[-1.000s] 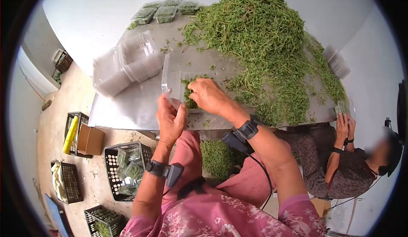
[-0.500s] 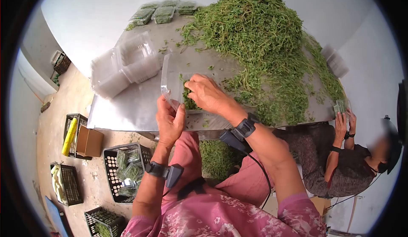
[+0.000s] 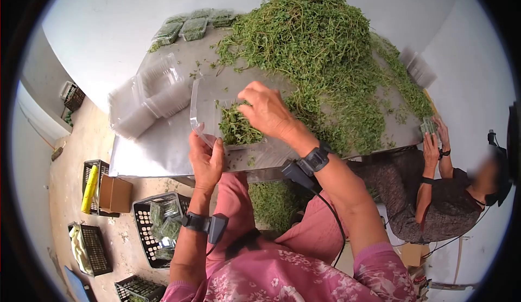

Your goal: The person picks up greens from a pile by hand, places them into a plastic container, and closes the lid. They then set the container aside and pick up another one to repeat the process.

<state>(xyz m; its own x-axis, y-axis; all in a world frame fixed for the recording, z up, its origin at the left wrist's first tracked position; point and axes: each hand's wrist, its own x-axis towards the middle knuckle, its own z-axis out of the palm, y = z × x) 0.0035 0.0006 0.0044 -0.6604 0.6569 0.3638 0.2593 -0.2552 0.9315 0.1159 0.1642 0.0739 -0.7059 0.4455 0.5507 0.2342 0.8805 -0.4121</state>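
Observation:
My left hand (image 3: 207, 161) pinches the near left corner of a clear plastic clamshell box (image 3: 196, 107), thumb and fingers closed on its edge. The lid stands raised on the left side. Inside the tray lie loose green leafy sprigs (image 3: 237, 127). Just above the tray's right side is my right hand (image 3: 267, 111), fingers loosely bent and apart, slightly blurred, with nothing visible in them. Its palm side is hidden. Beyond it rises a large heap of the same green sprigs (image 3: 320, 36), spreading over the metal table (image 3: 144, 158).
Nested clear boxes (image 3: 144, 98) stand left on the table; filled closed boxes (image 3: 192, 29) sit at the back. Crates, one with filled packs (image 3: 165, 220), are on the floor at left. A co-worker (image 3: 429, 193) sits at right, holding a small pack.
My right hand has come up and away from the sprigs in the tray, showing more of them. My left hand still holds the box. The whole view has shifted slightly.

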